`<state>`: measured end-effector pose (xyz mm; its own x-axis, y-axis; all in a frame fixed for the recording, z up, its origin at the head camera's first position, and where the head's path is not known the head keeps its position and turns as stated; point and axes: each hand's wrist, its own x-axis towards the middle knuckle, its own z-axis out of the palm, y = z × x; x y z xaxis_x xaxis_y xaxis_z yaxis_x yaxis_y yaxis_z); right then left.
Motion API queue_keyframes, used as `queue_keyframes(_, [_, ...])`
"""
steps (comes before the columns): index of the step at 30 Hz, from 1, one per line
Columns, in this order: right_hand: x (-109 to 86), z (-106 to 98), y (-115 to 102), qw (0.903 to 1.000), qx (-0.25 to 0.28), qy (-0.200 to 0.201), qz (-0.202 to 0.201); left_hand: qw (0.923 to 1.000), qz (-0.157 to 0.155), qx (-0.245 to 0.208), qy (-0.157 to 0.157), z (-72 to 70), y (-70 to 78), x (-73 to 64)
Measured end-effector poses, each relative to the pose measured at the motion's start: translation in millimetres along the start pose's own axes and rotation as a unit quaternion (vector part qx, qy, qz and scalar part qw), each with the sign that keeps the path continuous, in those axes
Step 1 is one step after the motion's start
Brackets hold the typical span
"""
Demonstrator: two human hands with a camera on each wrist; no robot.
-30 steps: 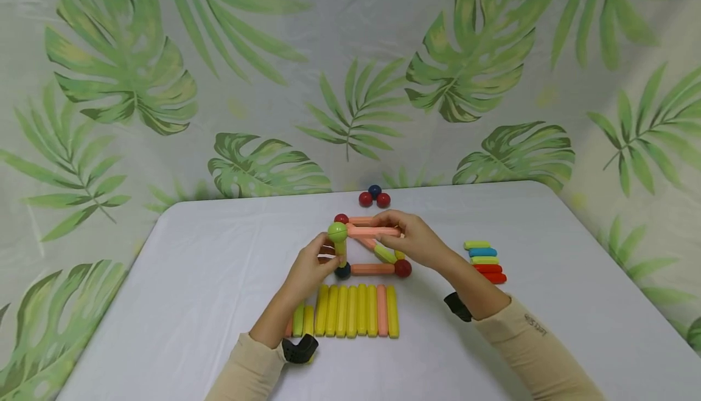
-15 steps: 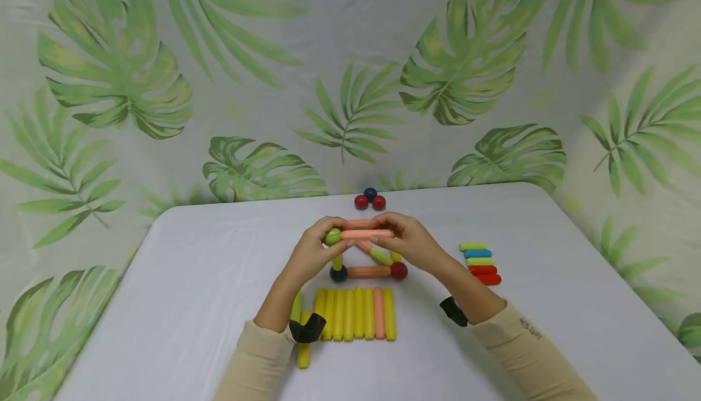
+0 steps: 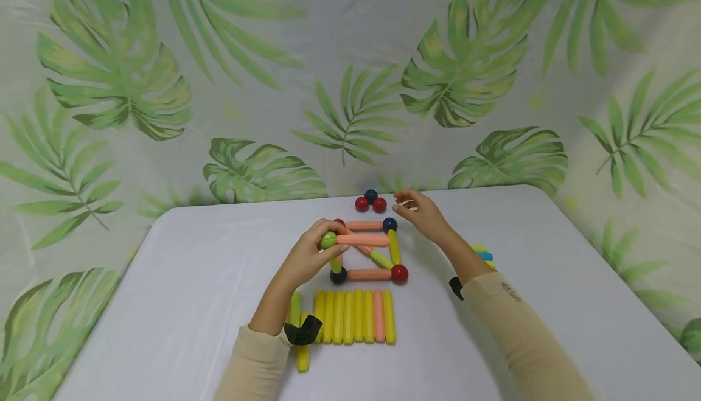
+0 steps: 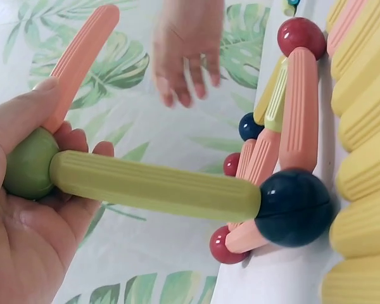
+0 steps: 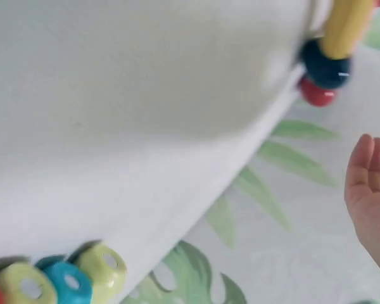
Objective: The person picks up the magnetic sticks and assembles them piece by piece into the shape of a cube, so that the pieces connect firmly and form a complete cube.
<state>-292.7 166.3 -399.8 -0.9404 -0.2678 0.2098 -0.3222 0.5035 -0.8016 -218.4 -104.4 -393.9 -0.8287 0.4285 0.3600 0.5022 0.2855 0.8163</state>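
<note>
My left hand grips a green ball from the side, its thumb against the near end of a pink magnetic rod that juts out from the ball. From the same ball a yellow-green rod runs down to a dark blue ball, a corner of the frame on the table. That four-sided frame has a red ball at front right, a blue ball at back right and a diagonal of pink and light green rods. My right hand, fingers loosely bent and holding nothing, hovers beyond the back right corner.
Two red balls and a blue ball sit together at the table's back edge. Before the frame lies a row of yellow rods with one pink rod. Short rods lie at the right, partly hidden by my right arm.
My right hand has let go of the pink rod and moved back and to the right. Earlier my left hand shifted from the upright rod to the green ball, where it stays.
</note>
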Motion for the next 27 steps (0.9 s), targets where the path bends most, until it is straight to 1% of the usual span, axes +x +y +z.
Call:
queue_keyframes(3, [21.5,11,16,0.9987,-0.028,-0.010,0.041,0.9999,-0.012,-0.002,-0.011,-4.5,-0.5,-2.2])
queue_keyframes(6, [38.2,22,24,0.9957,-0.050,-0.027,0.074,0.9996,-0.019,-0.008,-0.020,-8.2,-0.9,-3.2])
queue_keyframes(9, [49.7,32,27,0.9917,-0.083,-0.051,0.084,0.9994,-0.023,-0.015,-0.023,-10.5,-1.4,-3.8])
queue_keyframes(12, [56.3,38,26,0.9853,-0.123,-0.073,0.094,0.9991,-0.025,-0.023,-0.025,-10.9,-2.4,-3.5])
queue_keyframes(14, [58.2,40,26,0.9801,-0.148,-0.079,0.107,0.9990,-0.025,-0.027,-0.027,-10.4,-1.9,-2.8])
queue_keyframes(17, [59.2,41,26,0.9737,-0.168,-0.075,0.134,0.9987,-0.029,-0.031,-0.026,-9.8,-0.5,-2.1])
queue_keyframes(19, [58.8,40,27,0.9715,-0.177,-0.067,0.143,0.9987,-0.034,-0.029,-0.023,-9.6,1.5,-2.2])
queue_keyframes(20, [58.3,40,27,0.9716,-0.175,-0.060,0.148,0.9987,-0.036,-0.028,-0.022,-10.0,5.5,-2.6])
queue_keyframes(22, [56.4,38,28,0.9762,-0.149,-0.042,0.152,0.9987,-0.038,-0.027,-0.021,-10.8,13.3,-3.5])
queue_keyframes(25, [50.8,31,26,0.9862,-0.083,-0.006,0.143,0.9990,-0.039,-0.019,-0.015,-12.4,26.5,-5.6])
queue_keyframes(26, [48.1,29,24,0.9888,-0.059,0.004,0.137,0.9991,-0.039,-0.016,-0.009,-12.9,30.4,-6.5])
queue_keyframes(27, [45.0,26,21,0.9914,-0.036,0.009,0.126,0.9991,-0.040,-0.012,0.000,-12.8,31.1,-6.9])
